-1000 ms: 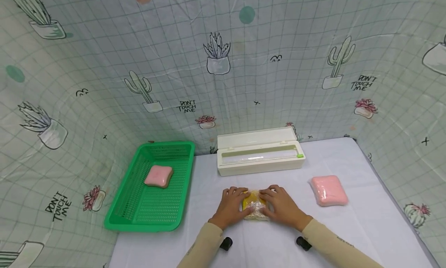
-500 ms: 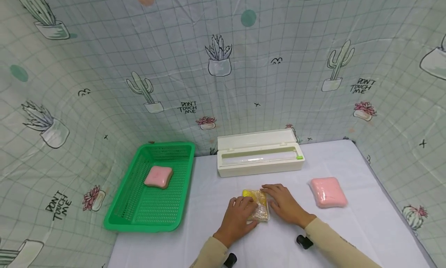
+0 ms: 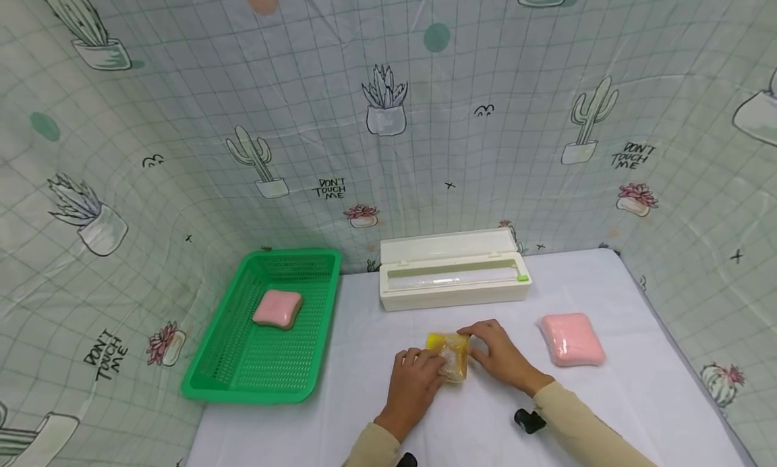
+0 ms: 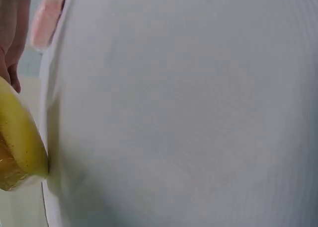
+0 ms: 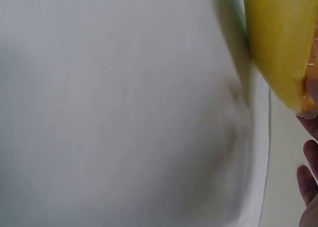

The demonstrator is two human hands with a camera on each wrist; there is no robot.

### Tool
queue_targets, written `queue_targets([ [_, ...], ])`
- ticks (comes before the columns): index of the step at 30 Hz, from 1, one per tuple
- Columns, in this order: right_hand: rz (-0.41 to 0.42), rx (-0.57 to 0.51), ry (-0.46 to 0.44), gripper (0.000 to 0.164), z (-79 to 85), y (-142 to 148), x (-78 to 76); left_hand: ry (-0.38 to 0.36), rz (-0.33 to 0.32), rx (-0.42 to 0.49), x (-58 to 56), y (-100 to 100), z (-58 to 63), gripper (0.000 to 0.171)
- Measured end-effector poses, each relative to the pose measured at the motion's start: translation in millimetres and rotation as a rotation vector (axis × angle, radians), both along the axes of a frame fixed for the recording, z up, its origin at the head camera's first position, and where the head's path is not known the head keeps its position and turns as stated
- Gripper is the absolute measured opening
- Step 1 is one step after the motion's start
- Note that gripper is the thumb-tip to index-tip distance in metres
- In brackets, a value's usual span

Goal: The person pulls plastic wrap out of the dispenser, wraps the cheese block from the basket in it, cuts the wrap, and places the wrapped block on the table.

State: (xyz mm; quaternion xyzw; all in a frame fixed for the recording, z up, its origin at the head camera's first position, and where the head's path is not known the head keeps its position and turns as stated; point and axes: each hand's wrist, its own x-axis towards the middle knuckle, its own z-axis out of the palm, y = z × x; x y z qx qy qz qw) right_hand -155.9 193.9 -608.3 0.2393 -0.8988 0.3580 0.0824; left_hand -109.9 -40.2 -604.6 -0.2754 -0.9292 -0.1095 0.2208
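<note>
A yellow sponge in clear, shiny plastic film stands at the middle front of the table in the head view. My left hand grips its left side, fingers curled over it. At the far right corner, my right hand holds the sponge between fingertips and thumb. The left wrist view has the sponge's yellow face close up, with an orange-brown part beside it. In the right wrist view, the same sponge is at the upper right, with fingers below.
Behind the hands is a long white film dispenser, lid raised, roll inside. A green basket at left contains a pink sponge. Another pink sponge, wrapped in film, lies at right. A patterned cloth encloses the table.
Both hands were on the sponge's sides from above. My left hand has shifted toward me and regripped the left side; the sponge has turned and shows a different face.
</note>
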Motion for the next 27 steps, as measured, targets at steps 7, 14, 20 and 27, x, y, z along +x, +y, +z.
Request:
queue_targets([
  [7, -0.048, -0.071, -0.072, 0.036, 16.3, 0.8, 3.9, -0.228, 0.019, 0.403, 1.3, -1.1, 2.8, 0.032],
  [14, -0.140, -0.063, -0.164, 0.021, 29.8, -3.9, 5.1, -0.642, 0.097, 0.717, 0.4, -0.3, 10.0, 0.034],
  [20, -0.196, 0.032, -0.192, 0.012, 25.9, -10.7, 4.8, -0.732, 0.125, 0.744, -5.0, -2.6, 3.8, 0.038],
  [27, -0.129, 0.132, -0.104, 0.032, 13.8, -15.4, 9.8, -0.495, 0.216, 0.573, -5.2, -2.1, -6.6, 0.044],
])
